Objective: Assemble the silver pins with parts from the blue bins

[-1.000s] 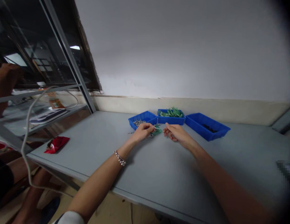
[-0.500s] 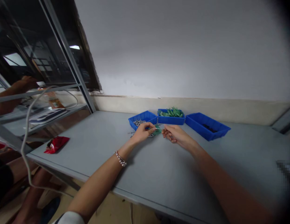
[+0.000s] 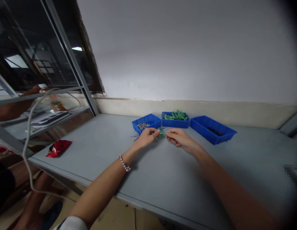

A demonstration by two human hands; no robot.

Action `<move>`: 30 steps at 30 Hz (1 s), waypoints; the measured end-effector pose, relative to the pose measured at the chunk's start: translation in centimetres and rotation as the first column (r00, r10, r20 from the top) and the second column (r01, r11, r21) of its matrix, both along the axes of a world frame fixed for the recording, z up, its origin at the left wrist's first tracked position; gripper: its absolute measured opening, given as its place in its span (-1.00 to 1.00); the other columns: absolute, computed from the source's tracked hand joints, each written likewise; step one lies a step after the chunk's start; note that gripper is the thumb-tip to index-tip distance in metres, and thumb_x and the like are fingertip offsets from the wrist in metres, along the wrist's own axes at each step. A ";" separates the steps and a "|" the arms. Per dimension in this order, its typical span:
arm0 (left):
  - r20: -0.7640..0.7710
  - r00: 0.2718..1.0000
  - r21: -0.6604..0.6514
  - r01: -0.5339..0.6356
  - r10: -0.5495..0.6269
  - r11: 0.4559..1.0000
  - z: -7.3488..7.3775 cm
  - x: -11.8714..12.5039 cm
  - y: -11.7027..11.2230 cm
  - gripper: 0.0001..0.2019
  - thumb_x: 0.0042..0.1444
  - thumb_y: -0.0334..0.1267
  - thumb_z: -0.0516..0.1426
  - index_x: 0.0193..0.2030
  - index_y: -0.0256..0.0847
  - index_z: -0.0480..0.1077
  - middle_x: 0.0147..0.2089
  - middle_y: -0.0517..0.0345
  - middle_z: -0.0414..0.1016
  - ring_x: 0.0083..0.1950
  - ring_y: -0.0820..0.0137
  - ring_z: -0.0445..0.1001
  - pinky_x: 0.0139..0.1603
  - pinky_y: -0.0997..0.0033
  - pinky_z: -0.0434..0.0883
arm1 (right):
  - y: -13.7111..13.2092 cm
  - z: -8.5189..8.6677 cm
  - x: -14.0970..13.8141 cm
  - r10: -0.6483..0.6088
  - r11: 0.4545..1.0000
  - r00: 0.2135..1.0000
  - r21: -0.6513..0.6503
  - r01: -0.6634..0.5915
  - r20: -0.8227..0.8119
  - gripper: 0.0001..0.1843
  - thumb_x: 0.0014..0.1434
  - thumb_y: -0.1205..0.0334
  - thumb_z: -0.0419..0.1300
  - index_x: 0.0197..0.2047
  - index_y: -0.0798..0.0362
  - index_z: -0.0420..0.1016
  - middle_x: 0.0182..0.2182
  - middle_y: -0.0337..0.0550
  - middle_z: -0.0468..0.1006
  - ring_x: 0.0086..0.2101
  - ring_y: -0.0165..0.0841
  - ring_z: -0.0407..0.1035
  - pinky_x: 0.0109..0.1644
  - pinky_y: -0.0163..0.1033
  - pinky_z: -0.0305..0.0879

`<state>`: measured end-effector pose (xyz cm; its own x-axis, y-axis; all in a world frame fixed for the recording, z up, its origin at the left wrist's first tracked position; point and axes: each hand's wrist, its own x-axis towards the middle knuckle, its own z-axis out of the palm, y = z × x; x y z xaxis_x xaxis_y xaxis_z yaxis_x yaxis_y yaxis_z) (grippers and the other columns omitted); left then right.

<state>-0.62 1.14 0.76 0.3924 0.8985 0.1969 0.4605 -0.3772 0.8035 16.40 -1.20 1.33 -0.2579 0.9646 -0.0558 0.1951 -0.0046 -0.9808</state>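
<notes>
My left hand (image 3: 146,137), with a beaded bracelet at the wrist, is closed in a pinch on a small thin metal piece (image 3: 161,133). Facing it, my right hand (image 3: 181,138) has its fingertips pressed together; whatever they hold is too small to make out. Green material (image 3: 163,131) shows between and behind the fingertips. Beneath and beside the left hand, several loose metal pieces (image 3: 135,137) lie on the table, partly covered by it. Just beyond, a blue bin (image 3: 153,119) contains many small silvery metal pieces.
A blue bin (image 3: 175,124) of green pieces stands against the wall, and another blue bin (image 3: 203,130) holds dark bits. A red packet (image 3: 59,148) lies at the table's left. A metal rack (image 3: 87,99), white cable (image 3: 27,143) and another person's arm (image 3: 14,107) are further left.
My hands stay almost in place, the fingertips shifting slightly around the small piece. The other person's arm at the left has lowered toward the bottle.
</notes>
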 end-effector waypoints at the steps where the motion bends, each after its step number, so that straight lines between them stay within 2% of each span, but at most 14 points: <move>1: 0.001 1.000 -0.008 -0.002 0.002 1.000 0.0 0.0 0.0 -0.67 0.08 -0.09 -0.06 -0.51 -0.27 0.33 -0.66 0.24 0.22 -0.59 0.55 0.13 -0.55 0.50 0.12 | 0.0 0.0 0.0 0.000 1.000 1.000 -0.001 0.000 0.002 -0.79 0.02 0.20 0.05 -0.58 0.07 0.25 -0.70 -0.33 0.19 -0.71 -0.58 -0.06 -0.66 -0.37 -0.27; 7: 0.033 0.999 0.021 -0.031 0.030 0.999 -0.1 0.2 0.0 -0.76 0.04 -0.14 0.00 -0.46 -0.28 0.31 -0.64 0.27 0.20 -0.59 0.56 0.12 -0.54 0.52 0.13 | 0.0 -0.1 -0.2 -0.030 0.999 1.000 -0.017 0.030 0.008 -0.73 0.03 0.06 0.05 -0.54 0.08 0.26 -0.65 -0.30 0.25 -0.71 -0.60 -0.05 -0.67 -0.39 -0.29; 13: -0.009 0.999 0.084 -0.038 0.039 0.996 -0.4 0.1 0.1 -0.67 0.04 -0.05 -0.02 -0.48 -0.29 0.33 -0.60 0.24 0.25 -0.56 0.55 0.16 -0.52 0.52 0.13 | -0.1 0.0 -0.3 -0.036 0.999 0.999 0.019 0.037 -0.027 -0.78 0.01 0.15 0.07 -0.57 0.07 0.22 -0.72 -0.38 0.14 -0.73 -0.59 -0.10 -0.66 -0.38 -0.29; 17: -0.039 0.993 0.182 -0.102 0.111 0.978 -0.1 -0.1 0.4 -0.68 0.06 -0.08 -0.03 -0.51 -0.29 0.34 -0.59 0.23 0.27 -0.55 0.53 0.17 -0.50 0.51 0.15 | 0.1 -0.1 -0.3 -0.043 0.998 0.999 0.051 0.044 -0.022 -0.79 0.01 0.11 0.06 -0.52 0.06 0.23 -0.69 -0.37 0.19 -0.72 -0.59 -0.08 -0.67 -0.39 -0.25; 18: -0.037 0.987 0.239 -0.144 0.157 0.960 0.1 -0.3 0.5 -0.71 0.06 -0.11 -0.02 -0.48 -0.28 0.35 -0.56 0.21 0.30 -0.53 0.53 0.19 -0.48 0.50 0.16 | 0.2 -0.3 -0.3 -0.053 0.996 0.999 0.067 0.054 -0.011 -0.79 0.01 0.09 0.06 -0.49 0.06 0.24 -0.66 -0.35 0.21 -0.72 -0.58 -0.06 -0.67 -0.39 -0.23; 20: -0.023 0.962 0.388 -0.242 0.272 0.889 0.6 -0.9 0.7 -0.77 0.06 -0.17 -0.01 -0.44 -0.27 0.35 -0.48 0.18 0.34 -0.50 0.52 0.23 -0.42 0.49 0.20 | 0.6 -0.6 -0.1 -0.091 0.989 0.995 0.123 0.086 0.040 -0.78 0.03 0.06 0.04 -0.42 0.05 0.27 -0.62 -0.32 0.27 -0.70 -0.56 0.00 -0.66 -0.39 -0.17; 22: -0.014 0.926 0.516 -0.317 0.378 0.796 1.1 -1.7 0.9 -0.81 0.07 -0.22 -0.01 -0.39 -0.27 0.35 -0.39 0.14 0.35 -0.46 0.51 0.25 -0.35 0.47 0.22 | 1.0 -1.1 0.0 -0.158 0.969 0.975 0.213 0.123 0.155 -0.80 0.04 0.10 0.03 -0.39 0.06 0.30 -0.59 -0.28 0.31 -0.66 -0.53 0.08 -0.62 -0.38 -0.06; 24: -0.025 0.886 0.580 -0.365 0.463 0.729 1.5 -2.5 1.2 -0.83 0.08 -0.24 -0.01 -0.35 -0.27 0.34 -0.33 0.10 0.33 -0.44 0.50 0.27 -0.32 0.46 0.24 | 1.2 -1.7 0.0 -0.230 0.934 0.922 0.336 0.120 0.310 -0.85 0.04 0.18 0.04 -0.40 0.07 0.33 -0.58 -0.24 0.34 -0.58 -0.47 0.18 -0.52 -0.36 0.05; 27: -0.085 0.835 0.597 -0.394 0.544 0.699 1.7 -3.2 1.4 -0.83 0.10 -0.24 -0.03 -0.29 -0.25 0.33 -0.25 0.07 0.30 -0.41 0.48 0.29 -0.31 0.44 0.25 | 0.7 -2.3 -0.7 -0.281 0.868 0.806 0.495 -0.017 0.521 -0.88 0.05 0.29 0.04 -0.36 0.04 0.39 -0.48 -0.20 0.40 -0.46 -0.41 0.27 -0.38 -0.31 0.13; 30: -0.158 0.784 0.619 -0.395 0.601 0.678 1.7 -3.6 1.4 -0.82 0.12 -0.24 -0.05 -0.24 -0.20 0.32 -0.20 0.06 0.29 -0.37 0.44 0.32 -0.33 0.43 0.25 | -0.1 -2.6 -2.2 -0.321 0.822 0.677 0.549 -0.148 0.663 -0.81 0.09 0.30 0.02 -0.23 -0.02 0.41 -0.31 -0.13 0.40 -0.34 -0.34 0.31 -0.31 -0.27 0.16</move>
<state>-4.18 2.57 2.47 0.0466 0.7619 0.6460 0.8950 -0.3191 0.3117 14.24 -1.34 -1.30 -0.2774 0.9021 0.3306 0.8399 0.3947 -0.3724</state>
